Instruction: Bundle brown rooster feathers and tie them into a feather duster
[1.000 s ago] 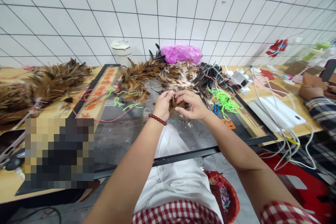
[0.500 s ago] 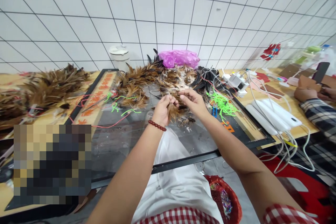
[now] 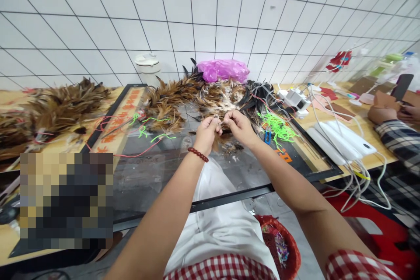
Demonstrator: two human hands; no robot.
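My left hand, with a beaded bracelet on its wrist, is closed in a pinch around brown feathers whose ends show under the fingers. Close beside it, the thumb and fingertips of my right hand are pressed together. Whatever lies between those right fingertips is too small to make out. Both hands hover over the dark glassy panel, just in front of a heap of loose brown and white feathers. Bright green strings and a small blue tool lie to the right.
A pink plastic bag and a white lidded container stand by the tiled wall. Feather garlands lie left. White power banks with cables are on the right, near a co-worker's hand. A red bin is below.
My right hand's fingers have gone from extended to curled, with the fingertips drawn together near the left hand. My left hand stays pinched on the feathers. The view has shifted slightly.
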